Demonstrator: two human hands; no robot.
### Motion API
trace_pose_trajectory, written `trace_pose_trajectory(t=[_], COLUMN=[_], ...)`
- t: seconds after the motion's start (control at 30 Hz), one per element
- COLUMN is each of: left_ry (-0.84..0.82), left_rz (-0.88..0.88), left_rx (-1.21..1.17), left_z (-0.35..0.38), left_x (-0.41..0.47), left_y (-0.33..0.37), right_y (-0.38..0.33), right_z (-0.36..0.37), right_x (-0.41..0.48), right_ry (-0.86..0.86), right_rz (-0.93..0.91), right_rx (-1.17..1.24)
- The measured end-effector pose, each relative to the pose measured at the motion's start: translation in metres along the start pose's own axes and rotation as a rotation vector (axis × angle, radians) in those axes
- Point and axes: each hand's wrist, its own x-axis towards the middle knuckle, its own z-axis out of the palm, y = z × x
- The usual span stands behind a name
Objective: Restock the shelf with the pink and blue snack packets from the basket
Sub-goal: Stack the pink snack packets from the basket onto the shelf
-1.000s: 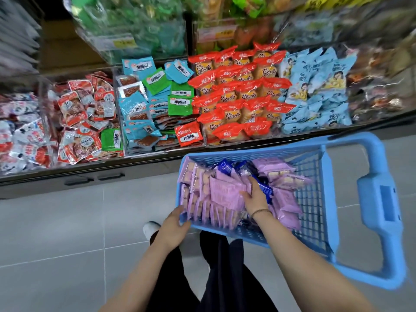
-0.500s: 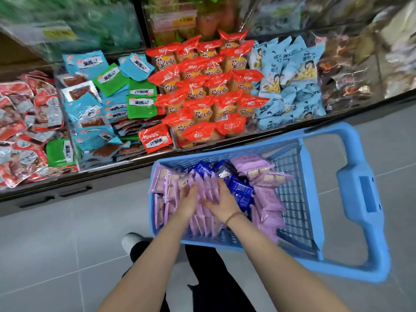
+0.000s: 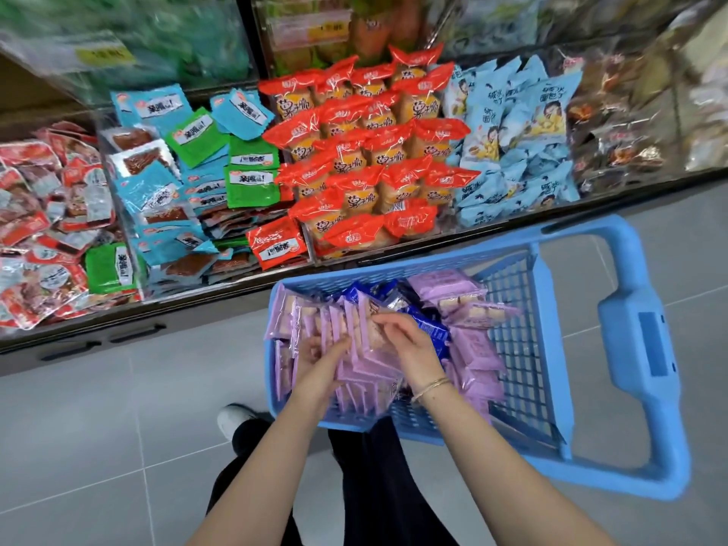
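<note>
Inside the basket (image 3: 516,348), the left hand (image 3: 321,364) curls round a bundle of pink packets (image 3: 360,374) while the right hand (image 3: 411,346) pinches their tops. Blue packets (image 3: 430,329) lie mid-basket.

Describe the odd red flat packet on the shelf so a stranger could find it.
Find the blue basket; past its far left corner the shelf holds light blue and green flat packets. The red flat packet lies at that pile's front right corner: the only red one there, flat unlike the puffy orange-red packs beside it.
</note>
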Motion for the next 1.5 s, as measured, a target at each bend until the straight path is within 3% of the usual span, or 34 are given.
trace_pose_trajectory(t=[0.1,0.3,0.53,0.7,0.97,1.17,1.33,1.5], left_ry=[0.022,-0.127,-0.068,-0.014,0.005,0.014,-0.081,-0.041], left_rz=[0.052,0.192,0.424,0.459,0.497,0.550,0.572,0.567], left_rx=[-0.156,-0.276,-0.167,-0.309,-0.424,-0.437,-0.454,-0.444], left_z=[-0.006,-0.022,-0.074,-0.145,-0.271,-0.339,-0.368,-0.388], left_x=[-0.009,-0.031,-0.081,-0.116,-0.158,-0.182,-0.184,-0.171], left_y=[0.004,0.037,0.087,0.121,0.161,0.194,0.221,0.266], right_y=[-0.013,-0.048,-0.110,-0.154,-0.196,-0.206,-0.222,-0.245], right_z=[0.003,0.017,0.077,0.144,0.252,0.283,0.292,0.315], right_x=[0.000,-0.006,-0.020,-0.034,-0.053,-0.047,-0.032,-0.004], right_ry=[0.076,-0.078,-0.221,-0.274,-0.325,-0.335,-0.388,-0.373], right_rz=[-0.064,0.248,0.019,-0.052,0.076,0.123,0.051,0.017], right_rx=[-0.111,0.070,0.084,0.154,0.371,0.422,0.294,0.223])
